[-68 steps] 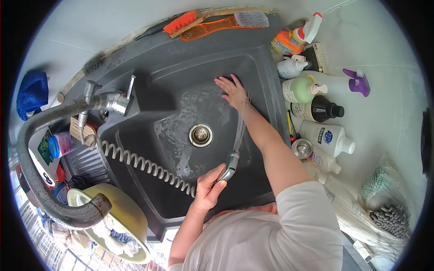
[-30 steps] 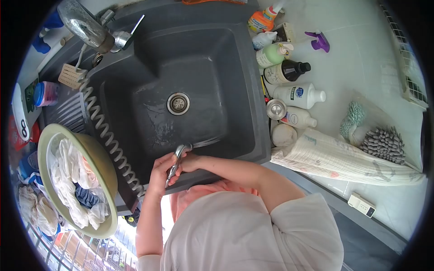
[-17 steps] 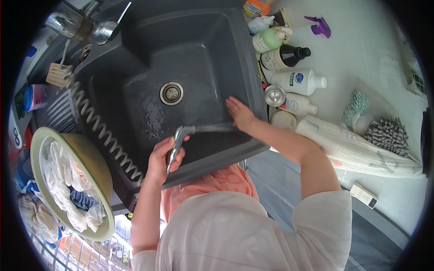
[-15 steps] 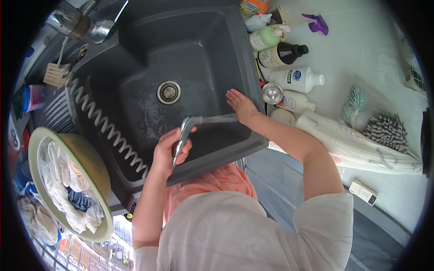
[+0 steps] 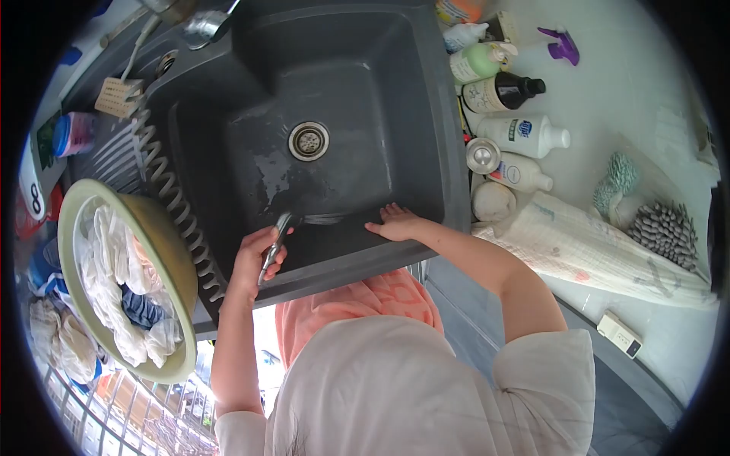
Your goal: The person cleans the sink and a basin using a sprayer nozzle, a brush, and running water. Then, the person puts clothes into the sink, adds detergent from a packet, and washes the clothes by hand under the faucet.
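My left hand (image 5: 253, 260) is wrapped round a silver handheld sprayer (image 5: 277, 242) over the near-left part of the dark grey sink (image 5: 334, 87). From its head a stream of water (image 5: 327, 219) runs rightward, low along the near side of the basin. At the other end of that stream is my right hand (image 5: 398, 225), empty, its fingers spread, by the near-right corner of the sink. I cannot tell whether its palm touches the sink wall. A coiled hose (image 5: 173, 199) stretches along the sink's left edge. Wet patches lie left of the metal drain (image 5: 309, 141).
A green basin (image 5: 194, 304) of white and dark cloths stands tilted at the left. Several bottles (image 5: 513, 135) line the right ledge, with a metal cup (image 5: 484, 156), a purple spray head (image 5: 561, 45), a folded cloth (image 5: 578, 243) and a grey fluffy brush head (image 5: 663, 232).
My right hand has moved from the right wall of the sink toward its near corner. The sprayer has swung nearer to me, its stream following. The camera view has shifted slightly.
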`<state>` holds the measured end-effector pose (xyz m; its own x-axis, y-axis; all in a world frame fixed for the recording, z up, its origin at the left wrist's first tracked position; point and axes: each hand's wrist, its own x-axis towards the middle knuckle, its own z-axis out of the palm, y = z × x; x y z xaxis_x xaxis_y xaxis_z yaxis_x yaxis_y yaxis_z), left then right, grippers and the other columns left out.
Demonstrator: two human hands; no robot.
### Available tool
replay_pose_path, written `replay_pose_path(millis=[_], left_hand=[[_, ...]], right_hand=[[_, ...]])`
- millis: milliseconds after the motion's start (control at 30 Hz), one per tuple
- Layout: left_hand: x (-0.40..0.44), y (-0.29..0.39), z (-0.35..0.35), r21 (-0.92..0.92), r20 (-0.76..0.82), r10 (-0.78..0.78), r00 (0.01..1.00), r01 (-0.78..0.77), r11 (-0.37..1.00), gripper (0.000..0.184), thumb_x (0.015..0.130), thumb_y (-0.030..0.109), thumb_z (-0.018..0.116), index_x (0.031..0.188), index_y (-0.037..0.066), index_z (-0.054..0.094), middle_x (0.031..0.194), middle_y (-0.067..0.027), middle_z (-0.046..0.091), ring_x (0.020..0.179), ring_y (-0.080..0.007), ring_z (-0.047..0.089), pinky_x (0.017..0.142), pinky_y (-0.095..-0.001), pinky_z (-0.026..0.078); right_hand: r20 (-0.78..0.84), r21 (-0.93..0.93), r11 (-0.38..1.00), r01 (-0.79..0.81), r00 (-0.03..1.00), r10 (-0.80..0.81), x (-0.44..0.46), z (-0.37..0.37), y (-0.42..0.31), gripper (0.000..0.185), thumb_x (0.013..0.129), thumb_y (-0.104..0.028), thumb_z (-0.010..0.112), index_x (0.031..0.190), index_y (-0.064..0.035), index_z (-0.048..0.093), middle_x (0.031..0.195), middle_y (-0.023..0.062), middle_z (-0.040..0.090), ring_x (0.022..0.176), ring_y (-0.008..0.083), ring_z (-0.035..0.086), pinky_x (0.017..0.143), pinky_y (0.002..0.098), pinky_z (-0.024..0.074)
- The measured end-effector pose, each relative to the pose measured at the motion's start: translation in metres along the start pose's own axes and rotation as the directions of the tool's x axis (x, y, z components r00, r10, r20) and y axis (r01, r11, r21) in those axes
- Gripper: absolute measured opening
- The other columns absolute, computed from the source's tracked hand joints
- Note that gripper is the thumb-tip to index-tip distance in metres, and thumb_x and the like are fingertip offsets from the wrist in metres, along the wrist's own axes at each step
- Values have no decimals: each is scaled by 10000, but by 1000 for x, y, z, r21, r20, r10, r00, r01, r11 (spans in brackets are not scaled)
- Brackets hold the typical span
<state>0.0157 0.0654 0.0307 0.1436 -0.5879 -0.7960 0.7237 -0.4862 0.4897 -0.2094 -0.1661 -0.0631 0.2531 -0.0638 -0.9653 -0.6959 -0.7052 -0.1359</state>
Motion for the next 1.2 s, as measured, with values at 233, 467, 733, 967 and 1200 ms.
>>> replay_pose_path(millis=[233, 467, 733, 967, 1200], left_hand=[[-36, -5, 1, 320, -202, -37, 979, 101, 942, 286, 939, 258, 537, 1076, 38, 658, 579, 10, 504, 496, -47, 449, 463, -228, 332], [-76, 9, 14, 719, -367, 66, 928, 237, 654, 319, 900, 269, 552, 1152, 99, 645, 615, -81, 552, 619, -181, 577, 629, -348, 432], [-54, -22, 17, 928, -320, 566, 760, 132, 347, 346, 845, 171, 618, 1173, 61, 613, 901, -171, 663, 719, -352, 649, 621, -423, 515], [-43, 9, 26, 906, -326, 712, 622, -11, 424, 355, 903, 156, 579, 1196, -45, 574, 924, -237, 656, 790, -374, 668, 692, -382, 517], [-6, 35, 40, 916, -263, 799, 540, -120, 382, 343, 886, 110, 577, 1196, -37, 564, 810, -167, 604, 654, -288, 608, 599, -354, 480]], right_hand=[[77, 250, 824, 509, 838, -541, 65, 16, -138, 791, 931, -604, 330, 1457, -14, 290, 1541, 192, 208, 1438, 331, 162, 1169, 404, 161], [212, 284, 704, 651, 673, -708, 90, 24, -255, 819, 925, -537, 443, 1464, 35, 215, 1516, 294, 162, 1438, 343, 145, 1165, 365, 178], [-498, 861, -114, 495, 779, -380, 104, 62, -308, 750, 975, -511, 391, 1479, 2, 179, 1519, 268, 192, 1429, 373, 160, 1164, 394, 121], [-524, 851, 166, 498, 826, 209, 84, 19, -371, 582, 1023, -351, 322, 1461, 21, 232, 1539, 215, 188, 1436, 358, 138, 1175, 383, 111], [-896, 442, 137, 887, 443, 21, 132, -157, -378, 571, 1029, -306, 314, 1463, 42, 189, 1543, 237, 136, 1436, 357, 131, 1173, 392, 120]])
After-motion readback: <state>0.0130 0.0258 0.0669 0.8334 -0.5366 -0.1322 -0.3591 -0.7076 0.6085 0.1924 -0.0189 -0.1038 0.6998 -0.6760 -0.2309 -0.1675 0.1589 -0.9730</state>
